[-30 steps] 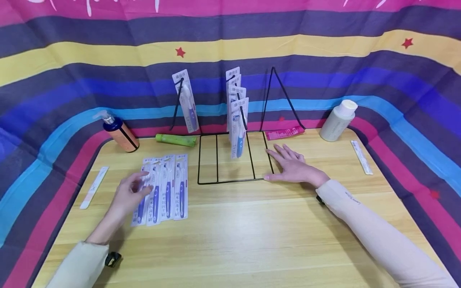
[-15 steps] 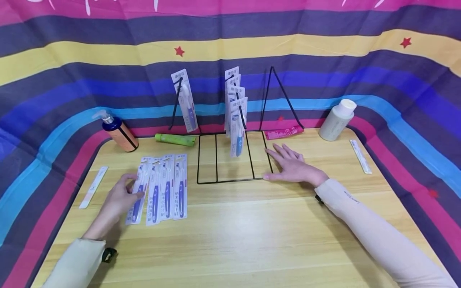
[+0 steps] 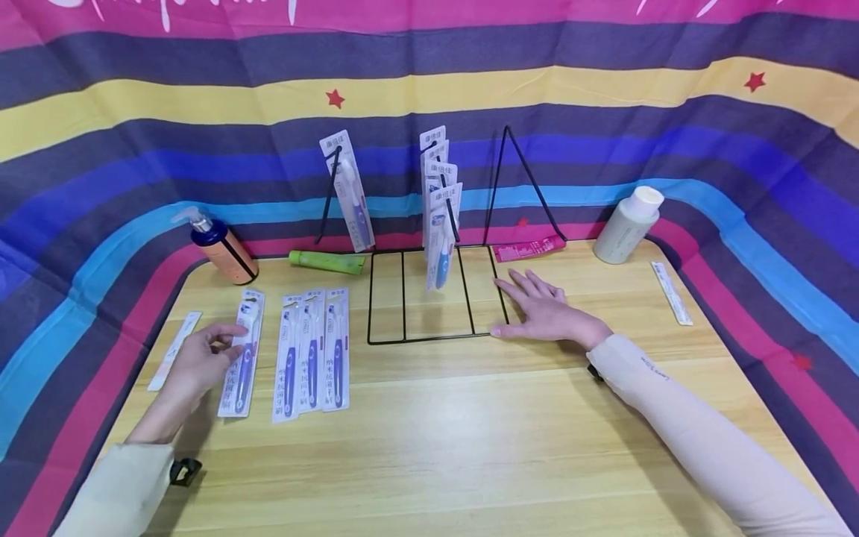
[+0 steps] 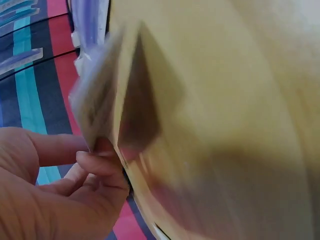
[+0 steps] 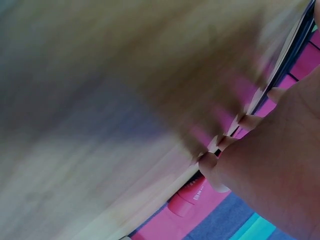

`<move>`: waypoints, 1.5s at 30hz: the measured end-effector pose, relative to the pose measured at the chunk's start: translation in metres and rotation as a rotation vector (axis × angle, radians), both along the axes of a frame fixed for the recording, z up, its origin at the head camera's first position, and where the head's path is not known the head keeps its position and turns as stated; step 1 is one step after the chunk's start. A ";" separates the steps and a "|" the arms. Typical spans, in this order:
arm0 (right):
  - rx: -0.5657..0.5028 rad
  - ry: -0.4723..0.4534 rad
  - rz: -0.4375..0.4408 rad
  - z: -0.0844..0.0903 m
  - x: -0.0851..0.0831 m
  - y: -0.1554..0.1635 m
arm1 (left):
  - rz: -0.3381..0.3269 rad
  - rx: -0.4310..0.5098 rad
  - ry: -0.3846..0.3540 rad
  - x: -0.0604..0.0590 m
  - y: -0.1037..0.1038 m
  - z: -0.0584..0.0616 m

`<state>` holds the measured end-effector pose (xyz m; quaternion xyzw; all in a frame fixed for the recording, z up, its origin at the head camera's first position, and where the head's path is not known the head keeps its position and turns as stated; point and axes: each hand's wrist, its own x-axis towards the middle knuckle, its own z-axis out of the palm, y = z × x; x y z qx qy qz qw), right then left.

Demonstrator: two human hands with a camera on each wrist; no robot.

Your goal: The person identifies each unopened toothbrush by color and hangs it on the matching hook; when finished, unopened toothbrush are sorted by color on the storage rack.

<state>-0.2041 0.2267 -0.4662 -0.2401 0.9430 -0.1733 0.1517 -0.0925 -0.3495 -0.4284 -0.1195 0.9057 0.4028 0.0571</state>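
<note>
My left hand [image 3: 213, 350] pinches the left edge of a carded toothbrush pack [image 3: 243, 356] lying on the wooden table [image 3: 470, 432]. In the blurred left wrist view the left hand [image 4: 95, 152] grips the pack [image 4: 97, 107] by its edge, tilted off the wood. Three more packs [image 3: 312, 350] lie side by side just to its right. A black wire rack [image 3: 436, 337] stands at the back, with several packs [image 3: 441, 212] hanging on one hook and a single pack [image 3: 350, 190] on another. My right hand [image 3: 545, 309] lies flat by the rack's right front corner, and the blurred right wrist view shows the right hand [image 5: 270, 160] with straight fingers.
A pump bottle [image 3: 223, 250] and a green tube [image 3: 329, 261] sit at the back left. A pink tube [image 3: 530, 247] and a white bottle [image 3: 628, 224] are at the back right. Thin white strips lie near the left edge [image 3: 174, 349] and right edge [image 3: 672, 292]. Striped cloth walls surround the table.
My left hand has drawn the leftmost pack out of the row and slid it left, leaving a gap. The right hand has stayed put.
</note>
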 end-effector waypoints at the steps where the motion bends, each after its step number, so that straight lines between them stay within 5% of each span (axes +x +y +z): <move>1: 0.002 -0.001 0.000 0.000 0.000 0.000 | 0.010 -0.002 0.019 0.000 0.000 0.001; 8: 0.003 -0.005 0.001 0.000 -0.001 0.001 | 0.148 0.107 0.217 0.000 0.018 0.017; 15: 0.001 -0.011 0.001 0.001 0.001 0.001 | 0.175 0.418 0.491 0.003 0.051 0.042; 19: -0.006 -0.014 0.002 0.002 0.001 0.001 | 0.100 0.610 0.637 0.007 0.072 0.052; 26: -0.010 -0.013 -0.002 0.000 0.001 0.001 | -0.163 0.790 0.776 0.022 0.105 0.063; 34: -0.010 -0.012 -0.003 0.001 0.002 0.001 | -0.349 0.752 0.861 0.031 0.127 0.060; 39: -0.004 -0.013 -0.004 0.000 0.001 0.001 | -0.380 0.763 0.881 0.027 0.135 0.053; 45: 0.000 -0.012 -0.004 -0.001 0.000 0.000 | -0.340 0.739 0.897 0.020 0.140 0.051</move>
